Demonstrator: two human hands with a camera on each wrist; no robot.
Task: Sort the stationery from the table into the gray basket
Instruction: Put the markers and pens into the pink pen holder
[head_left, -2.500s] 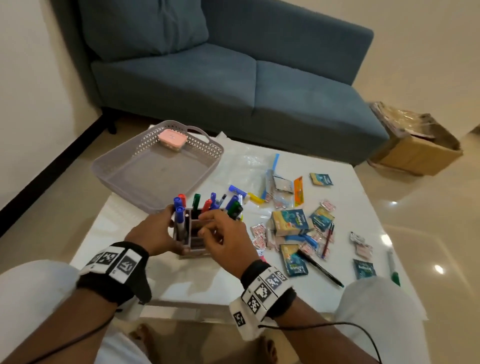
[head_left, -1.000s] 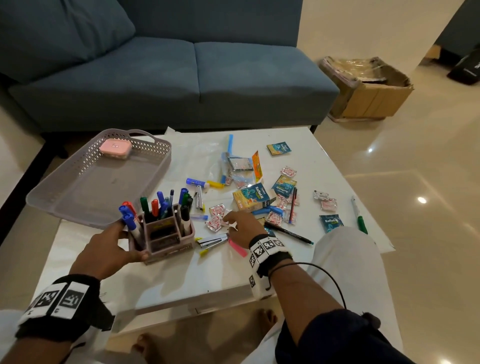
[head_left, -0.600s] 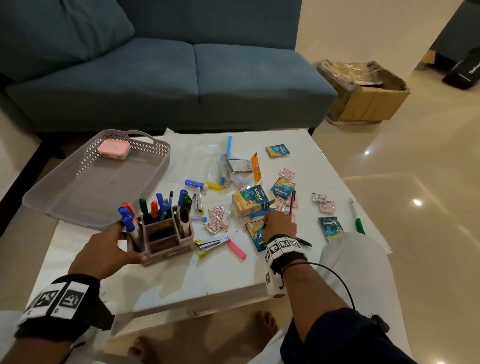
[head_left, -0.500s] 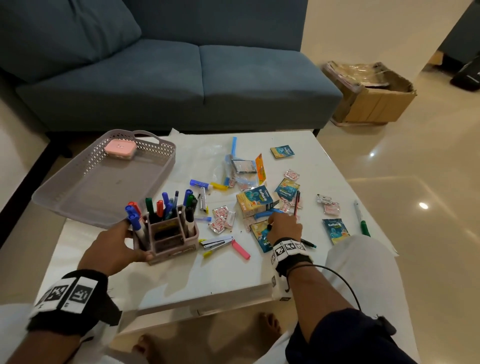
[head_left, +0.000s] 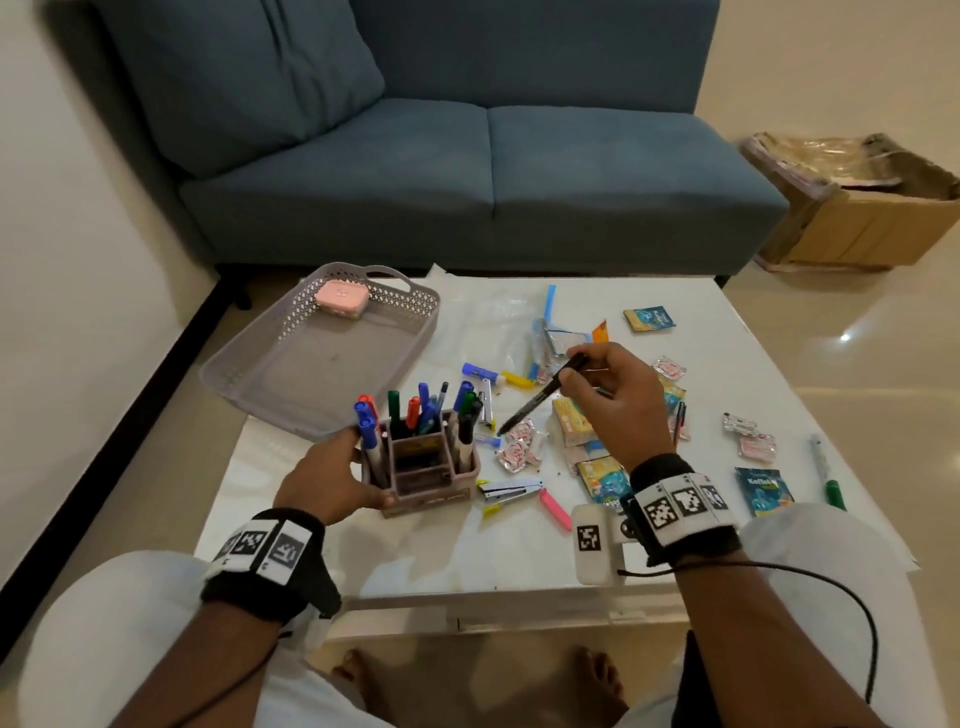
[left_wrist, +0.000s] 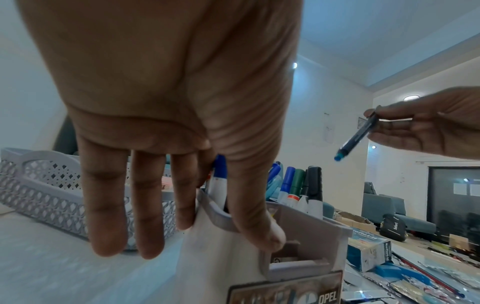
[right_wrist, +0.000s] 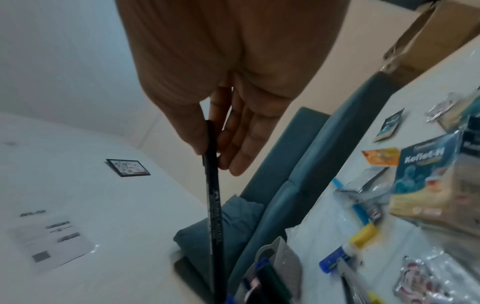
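Observation:
The gray basket (head_left: 322, 364) sits at the table's far left corner and holds a pink box (head_left: 341, 300). In front of it stands a pinkish pen organizer (head_left: 423, 470) full of markers. My left hand (head_left: 363, 467) grips the organizer's left side, thumb on the front wall (left_wrist: 298, 232) and fingers (left_wrist: 145, 205) behind it. My right hand (head_left: 571, 371) hovers above the table to the organizer's right and pinches a black pen (head_left: 540, 397) at its upper end. The pen (right_wrist: 214, 205) slants down-left, its blue tip (left_wrist: 339, 157) near the markers.
Loose stationery and sachets litter the white table (head_left: 363, 551): a stapler (head_left: 509, 488), a pink highlighter (head_left: 555, 509), a blue glue stick (head_left: 480, 371), medicine packets (head_left: 571, 421) and a green pen (head_left: 828, 475) by the right edge. A blue sofa (head_left: 488, 171) stands behind, a cardboard box (head_left: 862, 208) far right.
My right hand picked the black pen up from among the packets on the right and carried it up and left, toward the organizer. My left hand kept its grip on the organizer.

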